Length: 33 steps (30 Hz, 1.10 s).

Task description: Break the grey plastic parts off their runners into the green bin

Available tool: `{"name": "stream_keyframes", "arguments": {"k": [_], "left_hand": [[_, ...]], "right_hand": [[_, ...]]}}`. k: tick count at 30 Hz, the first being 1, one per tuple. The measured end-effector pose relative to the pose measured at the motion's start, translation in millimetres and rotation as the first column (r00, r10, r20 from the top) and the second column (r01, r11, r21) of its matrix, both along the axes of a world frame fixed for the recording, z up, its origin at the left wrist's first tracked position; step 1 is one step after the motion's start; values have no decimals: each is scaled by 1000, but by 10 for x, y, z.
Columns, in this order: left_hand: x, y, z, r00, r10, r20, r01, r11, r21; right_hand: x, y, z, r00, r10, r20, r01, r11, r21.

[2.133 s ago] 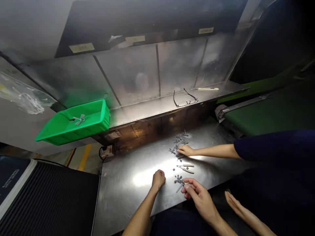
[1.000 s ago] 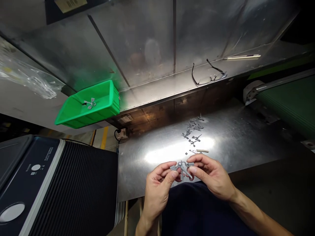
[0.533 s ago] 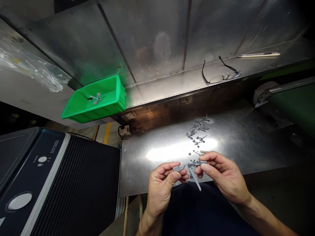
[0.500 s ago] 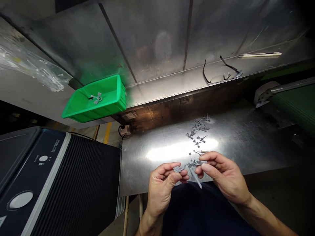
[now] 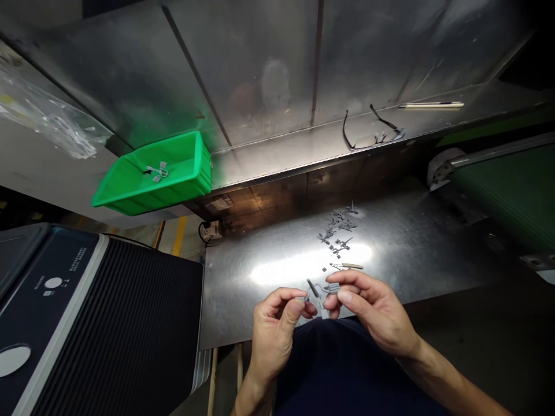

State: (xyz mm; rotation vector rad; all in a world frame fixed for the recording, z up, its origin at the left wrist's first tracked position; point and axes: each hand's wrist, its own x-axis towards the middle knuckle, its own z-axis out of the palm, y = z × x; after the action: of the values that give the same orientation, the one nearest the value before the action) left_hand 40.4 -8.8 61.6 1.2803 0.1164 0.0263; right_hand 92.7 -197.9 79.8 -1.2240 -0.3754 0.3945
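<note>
Between my hands, above the near edge of the metal table (image 5: 234, 306), is a small grey plastic part (image 5: 333, 287) with ribbed blocks on thin curved arms. My left hand (image 5: 277, 323) pinches its left end between thumb and fingers. The right end is gripped by the thumb and fingertips of my right hand (image 5: 375, 306). Beyond them on the table lie several grey plastic pieces (image 5: 336, 228) in a loose row. A thin tool with a tan handle (image 5: 352, 266) rests just past my fingers, beside a tiny grey square (image 5: 324, 270).
A green bin (image 5: 151, 173) on the ledge holds a light grey part (image 5: 160, 172). Glasses (image 5: 373, 138) and a slim stick (image 5: 431, 106) lie along the ledge. To the left stands a black ribbed machine (image 5: 143, 312); a green conveyor belt (image 5: 511, 179) is at right.
The grey part has been turned in my fingers, so its long prong no longer points down toward me. Both hands remain on it. The whole view has shifted slightly.
</note>
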Motion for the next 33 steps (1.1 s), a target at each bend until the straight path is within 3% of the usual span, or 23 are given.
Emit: {"name": "stream_keyframes", "arguments": {"k": [4,11,17,20,24,26,33], "left_hand": [[-8,-73,2,997,-69,-39,73,993,92],[-59,-198,57,984,-144,-108,145,989,10],[-96,-251,86,983,-154,-102,155,988,-1],[-111,-261,110,982,-172,-83,177,982,67],[-128,-277,107,992,-84,-92,99,978,181],[-137,-291,97,994,-53,-90,68,983,170],[-196,-335,34,994,-114,2,113,990,89]], "right_hand": [[-23,-43,-22,1000,-16,-20,15,1000,-20],[-72,-112,-106,989,-143,-32,141,987,-73],[-128,-162,-131,989,-143,-32,141,988,-71],[-152,-177,-145,989,-146,-30,144,987,-71],[-187,-195,-160,990,-138,-28,136,989,-59],[-209,-197,-152,990,-141,-21,139,988,-61],[-306,-201,-99,991,-137,1,137,986,-99]]}}
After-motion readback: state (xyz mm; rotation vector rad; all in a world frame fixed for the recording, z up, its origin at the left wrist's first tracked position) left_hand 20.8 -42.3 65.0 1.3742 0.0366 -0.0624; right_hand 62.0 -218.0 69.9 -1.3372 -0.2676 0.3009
